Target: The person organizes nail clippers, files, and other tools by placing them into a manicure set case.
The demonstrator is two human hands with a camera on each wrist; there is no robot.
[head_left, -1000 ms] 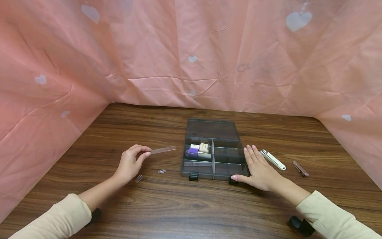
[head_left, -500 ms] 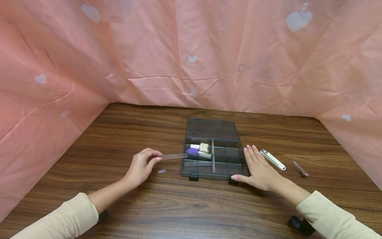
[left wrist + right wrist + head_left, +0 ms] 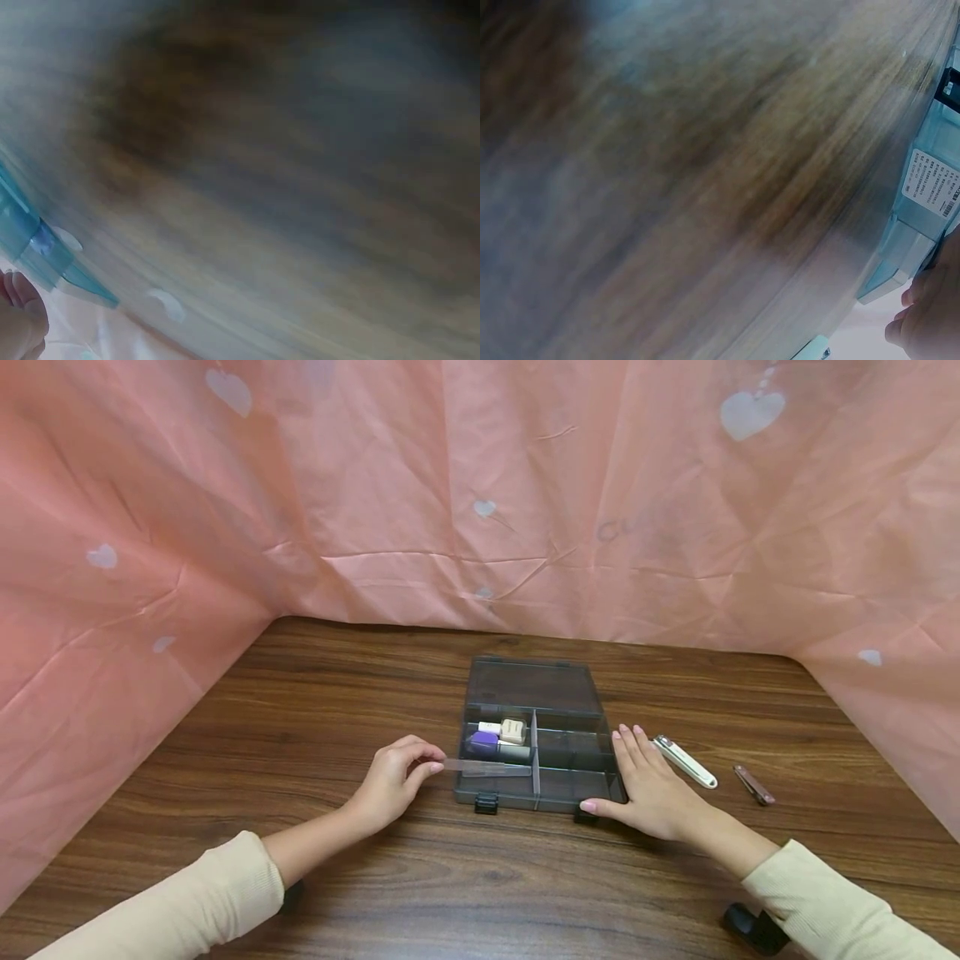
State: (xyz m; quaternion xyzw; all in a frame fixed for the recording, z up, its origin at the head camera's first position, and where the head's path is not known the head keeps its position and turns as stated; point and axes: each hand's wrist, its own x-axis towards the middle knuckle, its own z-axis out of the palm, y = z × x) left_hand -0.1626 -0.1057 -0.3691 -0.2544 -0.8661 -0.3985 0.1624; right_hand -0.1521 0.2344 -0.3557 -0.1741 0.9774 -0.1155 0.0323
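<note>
Shifted toward three o'clock since the earlier head frame, the left hand (image 3: 397, 781) pinches a clear strip (image 3: 483, 767) between its fingers, over the eight o'clock compartment of the box (image 3: 576, 782); the right hand (image 3: 656, 789), fingers straight, rests at its four o'clock edge. Left wrist: box near nine o'clock. Right wrist: box at three.

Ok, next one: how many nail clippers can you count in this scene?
2. One long white nail clipper lies beside the person's right hand, on the brown wooden table; one small brownish-pink nail clipper lies farther right. No others show, though some could be hidden.
</note>
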